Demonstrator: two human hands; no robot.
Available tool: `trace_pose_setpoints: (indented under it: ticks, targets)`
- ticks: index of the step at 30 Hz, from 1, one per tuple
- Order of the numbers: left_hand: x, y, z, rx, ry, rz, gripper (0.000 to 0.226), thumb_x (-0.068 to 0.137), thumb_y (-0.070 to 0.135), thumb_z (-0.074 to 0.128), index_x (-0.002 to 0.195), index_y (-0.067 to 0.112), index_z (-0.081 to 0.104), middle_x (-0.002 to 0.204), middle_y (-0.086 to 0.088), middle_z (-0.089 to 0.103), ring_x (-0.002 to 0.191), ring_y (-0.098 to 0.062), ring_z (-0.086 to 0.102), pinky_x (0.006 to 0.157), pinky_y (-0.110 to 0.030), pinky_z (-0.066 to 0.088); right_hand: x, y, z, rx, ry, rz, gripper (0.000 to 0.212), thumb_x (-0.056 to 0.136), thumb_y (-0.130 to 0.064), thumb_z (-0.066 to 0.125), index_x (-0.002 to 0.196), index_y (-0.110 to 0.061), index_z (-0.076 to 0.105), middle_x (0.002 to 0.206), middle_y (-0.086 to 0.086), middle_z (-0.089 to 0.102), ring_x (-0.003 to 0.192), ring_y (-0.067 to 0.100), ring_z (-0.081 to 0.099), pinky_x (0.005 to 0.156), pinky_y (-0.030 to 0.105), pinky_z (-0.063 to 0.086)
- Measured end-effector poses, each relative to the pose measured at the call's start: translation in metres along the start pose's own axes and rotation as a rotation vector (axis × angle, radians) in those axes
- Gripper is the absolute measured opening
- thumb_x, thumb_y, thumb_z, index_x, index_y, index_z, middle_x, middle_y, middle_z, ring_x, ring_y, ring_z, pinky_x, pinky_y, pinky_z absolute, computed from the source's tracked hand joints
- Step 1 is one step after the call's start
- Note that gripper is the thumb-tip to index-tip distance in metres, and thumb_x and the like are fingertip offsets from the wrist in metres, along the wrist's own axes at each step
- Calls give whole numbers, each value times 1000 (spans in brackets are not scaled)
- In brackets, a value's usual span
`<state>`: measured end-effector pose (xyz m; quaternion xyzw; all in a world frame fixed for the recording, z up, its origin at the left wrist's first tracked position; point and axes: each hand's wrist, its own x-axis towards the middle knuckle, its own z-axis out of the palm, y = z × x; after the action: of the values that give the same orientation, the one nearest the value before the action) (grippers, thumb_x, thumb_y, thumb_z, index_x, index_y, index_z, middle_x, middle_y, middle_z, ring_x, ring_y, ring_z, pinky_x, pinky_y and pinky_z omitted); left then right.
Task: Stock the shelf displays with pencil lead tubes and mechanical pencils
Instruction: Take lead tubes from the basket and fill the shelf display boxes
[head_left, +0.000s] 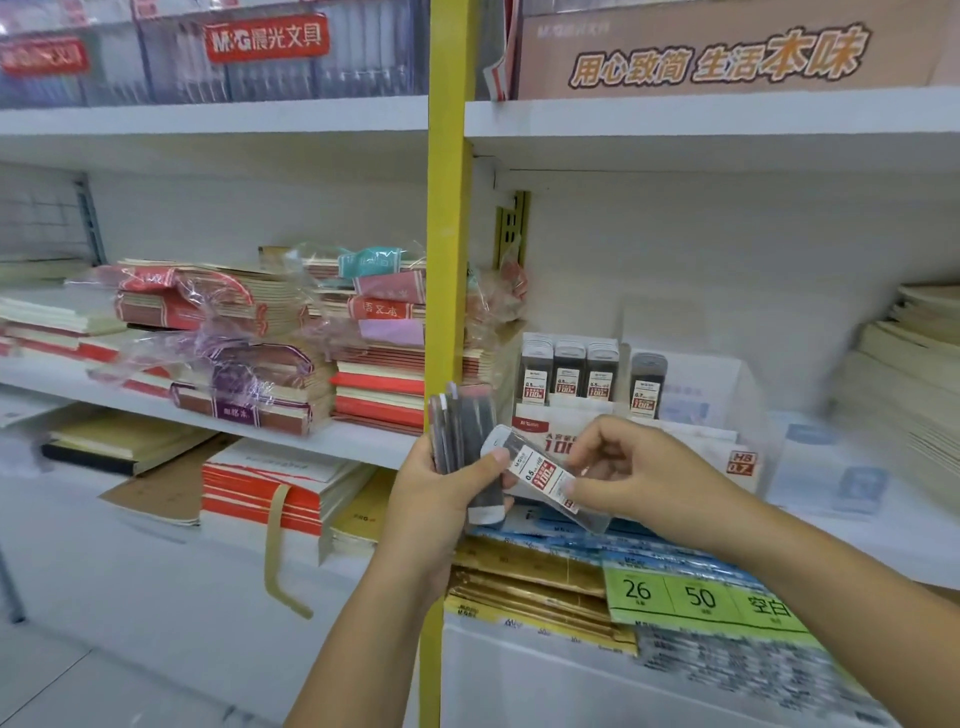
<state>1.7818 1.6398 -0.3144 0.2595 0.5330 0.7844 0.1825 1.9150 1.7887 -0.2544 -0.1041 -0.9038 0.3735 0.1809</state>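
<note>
My left hand (441, 483) grips a bundle of dark plastic lead tubes (462, 431); my right hand's (623, 462) fingers (576, 486) pinch one clear red-labelled lead tube (540, 475).

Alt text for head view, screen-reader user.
A person's left hand grips a bundle of pencil lead tubes while the right hand pinches a single 0.5 tube in front of a shelf display holding upright tubes. Stacked notebooks lie on the shelves to the left.

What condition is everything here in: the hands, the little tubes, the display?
Left hand: gripping a bunch of tubes, upright.
Right hand: pinching a single tube, tilted.
Display box: partly filled.
Displayed tubes: standing upright in rows.
Notebook packs: stacked, plastic wrap loose.
</note>
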Motion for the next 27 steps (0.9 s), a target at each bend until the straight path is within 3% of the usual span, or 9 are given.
trace_pose_setpoints:
  ticks: [3,5,7,10,13,19,22,27]
  targets:
    - [-1,1,0,78,-21,19,32,85,17,78,114,26,66,99,-2,79,89,-21,77,75,-36,61,5,-9,7,-40,-15,-48,30,83,-21,75,104,-37,61,94,-14,68,75,1,66,66,27,59]
    - [-2,1,0,78,-23,9,32,85,21,79,114,27,66,98,-3,79,88,-20,77,70,-32,60,9,-13,9,-71,-61,-85,50,86,-13,70,122,-42,52,99,-13,63,74,2,66,60,24,57]
    - [-1,-1,-2,34,3,-16,30,88,19,76,115,23,65,96,-4,79,85,-19,77,63,-26,58,15,-17,3,-76,-15,-125,61,87,-8,68,128,-46,44,102,-10,59,72,3,67,58,23,56]
    - [5,-6,-6,-7,68,-44,26,94,12,67,117,22,62,95,0,79,85,-17,77,59,-24,58,32,-28,-19,27,265,-204,46,88,-12,67,113,-45,47,105,-8,64,75,3,70,59,24,59]
    - [12,-11,-8,-26,66,-71,27,97,9,61,121,22,59,96,1,80,87,-17,77,63,-28,60,57,-36,-35,-45,436,-296,36,89,-16,67,98,-44,46,89,-12,71,74,-4,67,55,17,55]
    - [21,-19,-9,-49,40,-80,26,98,9,60,118,24,60,96,2,80,90,-17,77,82,-41,63,100,-23,-24,-330,373,-278,29,89,-22,67,101,-38,46,91,-13,65,76,3,64,61,24,55]
    - [24,-21,-10,-56,23,-85,22,97,10,61,115,24,63,96,2,80,89,-17,77,83,-42,62,113,-14,-19,-420,345,-255,28,86,-22,70,100,-34,49,95,-13,60,79,3,60,64,25,52]
    - [26,-23,-14,-32,12,-85,17,94,18,67,110,21,69,95,-1,80,90,-18,77,83,-43,63,122,-5,-13,-659,319,-205,19,88,-28,68,106,-27,60,99,-6,49,89,17,55,77,36,49]
